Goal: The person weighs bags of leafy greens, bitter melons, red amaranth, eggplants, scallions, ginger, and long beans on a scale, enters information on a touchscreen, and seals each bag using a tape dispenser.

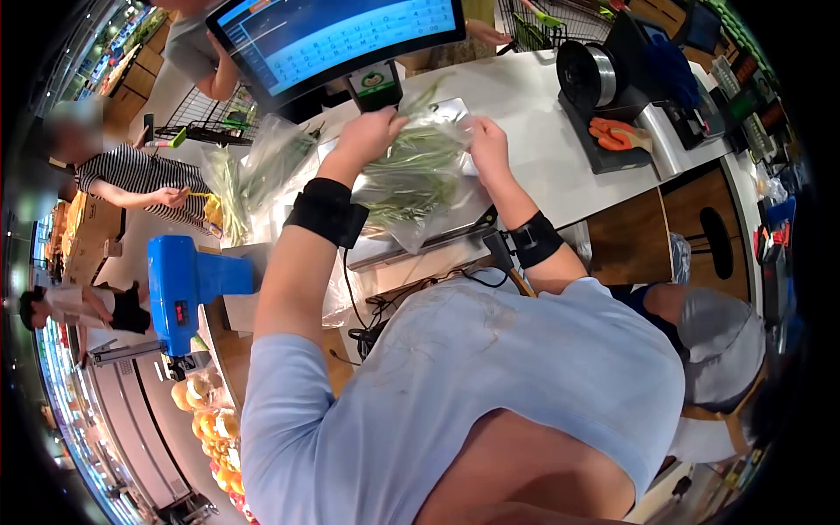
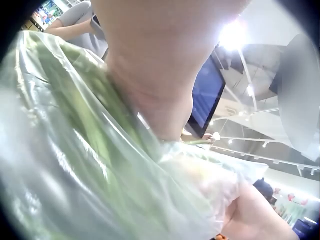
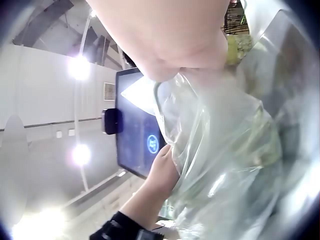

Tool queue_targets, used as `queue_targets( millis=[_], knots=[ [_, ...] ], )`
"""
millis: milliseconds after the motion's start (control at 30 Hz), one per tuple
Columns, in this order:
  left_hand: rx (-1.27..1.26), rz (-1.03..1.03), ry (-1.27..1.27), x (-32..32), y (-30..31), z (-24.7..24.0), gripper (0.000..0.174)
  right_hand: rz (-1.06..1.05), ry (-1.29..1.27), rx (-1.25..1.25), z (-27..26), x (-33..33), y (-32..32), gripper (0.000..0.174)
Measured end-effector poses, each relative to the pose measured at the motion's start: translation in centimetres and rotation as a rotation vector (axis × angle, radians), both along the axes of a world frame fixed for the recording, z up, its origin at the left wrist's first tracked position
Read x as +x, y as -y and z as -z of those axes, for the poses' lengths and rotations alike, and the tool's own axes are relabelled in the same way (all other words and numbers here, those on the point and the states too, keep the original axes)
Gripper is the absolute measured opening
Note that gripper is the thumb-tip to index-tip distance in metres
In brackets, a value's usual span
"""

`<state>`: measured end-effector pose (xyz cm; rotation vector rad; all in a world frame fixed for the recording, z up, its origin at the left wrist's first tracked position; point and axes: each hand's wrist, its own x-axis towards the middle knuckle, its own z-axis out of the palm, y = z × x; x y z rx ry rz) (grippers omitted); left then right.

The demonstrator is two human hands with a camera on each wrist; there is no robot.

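A clear plastic bag (image 1: 409,179) of long green stalks lies on the scale at the counter's front, between both hands. My left hand (image 1: 366,138) grips the bag near its upper left side, with leafy tips sticking out beyond the fingers. At the upper right, my right hand (image 1: 487,147) pinches the edge of the bag, and in the right wrist view the plastic (image 3: 215,130) stretches down from those fingers. In the left wrist view the green stalks (image 2: 90,125) show through the film, while the left fingertips are hidden behind the hand.
A touchscreen monitor (image 1: 341,44) stands behind the bag. Another bag of greens (image 1: 232,188) lies to the left, above a blue device (image 1: 179,289). A spool (image 1: 593,76) and orange gloves (image 1: 617,134) sit at the right. People and shopping carts are beyond the counter (image 1: 525,96).
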<state>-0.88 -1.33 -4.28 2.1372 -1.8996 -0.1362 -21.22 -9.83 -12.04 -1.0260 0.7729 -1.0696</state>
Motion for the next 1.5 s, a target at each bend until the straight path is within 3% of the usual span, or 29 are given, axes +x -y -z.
queue_targets(
  millis=[33,67,100,167,267,333,433,467,500,567,633,733,800,833,900,1033,1333,1400,1433,1500],
  knots=[
    [-0.001,0.007,0.002,0.1,0.2,1.3,0.041,-0.02,-0.162,-0.069,2.0,-0.3,1.0,0.024],
    [0.063,0.07,0.009,0.0,0.2,2.0,0.041,-0.041,-0.325,-0.138,1.8,-0.7,1.1,0.026],
    [0.124,0.131,0.019,0.1,0.5,2.4,0.042,-0.036,-0.322,-0.142,1.6,-1.2,1.1,0.026],
    [0.165,0.126,0.04,0.3,0.9,3.0,0.043,0.006,-0.647,-0.278,1.0,-2.4,0.6,0.029],
    [0.184,0.087,0.026,0.7,0.8,3.7,0.044,0.08,-0.596,-0.374,2.1,-3.6,1.1,0.028],
    [-0.222,0.056,0.105,1.6,0.8,4.4,0.044,0.147,-0.508,-0.355,2.0,-5.0,1.8,0.027],
    [-0.132,-0.041,-0.009,1.3,-0.8,-1.2,0.042,0.253,-0.386,-0.23,2.8,-7.8,3.8,0.024],
    [-0.116,-0.083,-0.058,1.4,-1.6,-2.9,0.037,0.274,-0.482,-0.224,4.0,-8.9,4.6,0.025],
    [-0.178,-0.128,-0.07,1.5,-2.3,-4.3,0.03,0.297,-0.579,-0.222,6.0,-10.1,5.6,0.026],
    [-0.403,-0.175,-0.056,2.7,-3.0,-6.2,0.024,0.353,-0.825,-0.503,12.9,-12.6,7.5,0.037],
    [-0.595,-0.275,-0.066,3.0,-3.8,-8.5,0.022,0.288,-0.923,-0.501,16.0,-14.2,6.3,0.044],
    [-0.661,-0.393,-0.003,4.2,-4.0,-10.6,0.029,0.178,-0.969,-0.411,17.9,-15.2,3.7,0.047],
    [-0.719,-0.506,0.342,4.9,-3.5,-11.6,0.039,0.192,-1.028,-0.435,17.5,-14.7,2.2,0.047],
    [-0.723,-0.514,0.344,5.6,-3.1,-11.7,0.039,0.188,-1.026,-0.443,17.1,-14.5,2.4,0.047],
    [-0.929,-0.343,0.638,7.0,-2.4,-11.5,0.043,0.201,-1.048,-0.402,16.7,-14.2,2.4,0.047],
    [-0.833,-0.338,0.649,8.2,-1.5,-10.9,0.038,0.222,-1.027,-0.334,17.4,-14.7,3.8,0.046],
    [-0.571,-0.409,0.542,8.6,-0.9,-11.5,0.031,0.196,-0.972,-0.327,18.4,-14.9,3.6,0.044],
    [-0.864,-0.271,0.46,7.7,-1.6,-11.8,0.024,0.199,-0.911,-0.296,17.4,-14.8,3.3,0.044],
    [-0.854,-0.25,0.449,7.2,-1.9,-11.6,0.024,0.211,-0.919,-0.274,17.9,-14.9,3.5,0.044],
    [-0.751,-0.176,0.112,5.9,-2.3,-10.8,0.019,0.221,-0.798,-0.239,19.5,-15.5,4.4,0.042]
  ],
)
